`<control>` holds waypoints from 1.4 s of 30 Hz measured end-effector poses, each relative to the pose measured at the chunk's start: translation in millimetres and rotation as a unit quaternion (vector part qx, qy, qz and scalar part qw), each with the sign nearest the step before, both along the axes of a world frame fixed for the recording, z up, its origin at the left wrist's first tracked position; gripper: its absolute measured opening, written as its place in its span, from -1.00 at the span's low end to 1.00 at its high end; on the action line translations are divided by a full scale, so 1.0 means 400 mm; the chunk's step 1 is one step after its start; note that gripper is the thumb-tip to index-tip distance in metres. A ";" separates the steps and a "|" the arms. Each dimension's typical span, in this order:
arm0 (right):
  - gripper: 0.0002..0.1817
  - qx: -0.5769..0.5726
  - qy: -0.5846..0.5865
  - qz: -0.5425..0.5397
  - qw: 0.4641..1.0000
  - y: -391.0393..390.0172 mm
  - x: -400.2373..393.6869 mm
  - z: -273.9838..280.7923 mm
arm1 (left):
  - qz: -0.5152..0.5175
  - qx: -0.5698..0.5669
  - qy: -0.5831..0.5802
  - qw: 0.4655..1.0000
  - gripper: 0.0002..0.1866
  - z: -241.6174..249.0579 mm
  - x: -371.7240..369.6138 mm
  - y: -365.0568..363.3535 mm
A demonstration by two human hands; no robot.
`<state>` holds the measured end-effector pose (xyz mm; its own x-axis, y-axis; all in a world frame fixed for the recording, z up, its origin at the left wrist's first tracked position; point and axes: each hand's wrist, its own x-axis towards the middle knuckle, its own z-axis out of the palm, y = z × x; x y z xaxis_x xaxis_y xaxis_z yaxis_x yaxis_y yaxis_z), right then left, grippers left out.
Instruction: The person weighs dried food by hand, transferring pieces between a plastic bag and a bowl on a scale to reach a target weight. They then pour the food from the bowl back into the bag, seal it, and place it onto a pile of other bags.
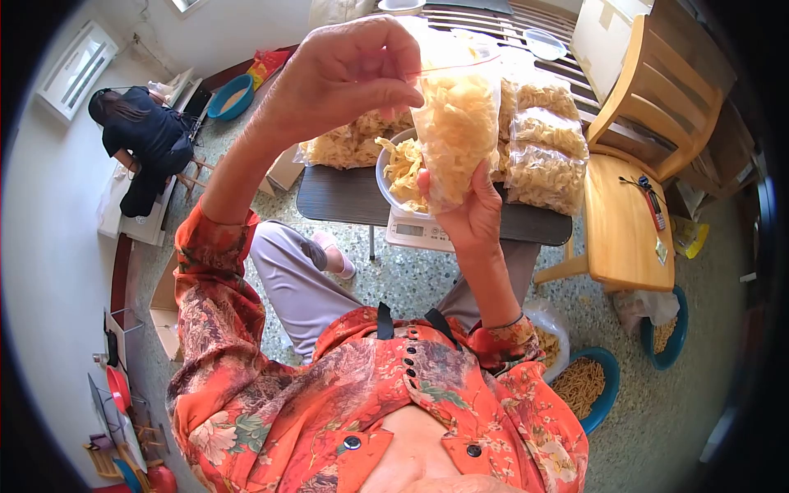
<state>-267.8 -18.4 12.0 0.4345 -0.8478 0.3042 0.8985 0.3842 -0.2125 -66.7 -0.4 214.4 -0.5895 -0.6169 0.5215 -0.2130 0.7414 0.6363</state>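
Observation:
A clear zip bag (457, 123) full of pale yellow dried strips is held upright in front of me, with a red line along its top edge. My left hand (353, 74) pinches the top left corner of this bag. Lower down, my right hand (472, 209) grips the bag's base, fingers behind and thumb in front. Behind the bag is a white bowl (383, 177) of loose strips, partly hidden, on a digital scale (411, 231). Several filled bags (546, 156) are stacked at the right of the dark table (337, 193), and more filled bags (349, 141) lie at its left.
A wooden chair (629, 222) stands close on the right, with a pen-like item (655, 207) on its seat. Blue basins (610, 378) of dried sticks sit on the floor at right. At the far left a person (152, 135) in black sits by another blue basin (231, 97).

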 end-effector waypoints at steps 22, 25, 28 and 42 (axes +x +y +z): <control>-0.35 -0.075 0.051 -0.058 0.994 0.009 0.012 -0.004 | 0.046 -0.030 -0.101 0.993 -0.88 -0.012 0.012 0.027; -0.37 -0.062 0.063 -0.078 0.993 0.010 0.009 -0.007 | 0.106 -0.016 -0.079 0.991 -0.87 0.000 0.006 0.041; -0.38 -0.066 0.035 -0.061 0.995 0.006 0.008 -0.012 | 0.105 -0.092 -0.096 0.986 -0.87 0.028 -0.008 0.038; -0.30 -0.086 0.040 -0.127 0.987 0.001 0.030 -0.025 | 0.203 -0.332 -0.140 0.910 -0.66 -0.001 -0.094 0.045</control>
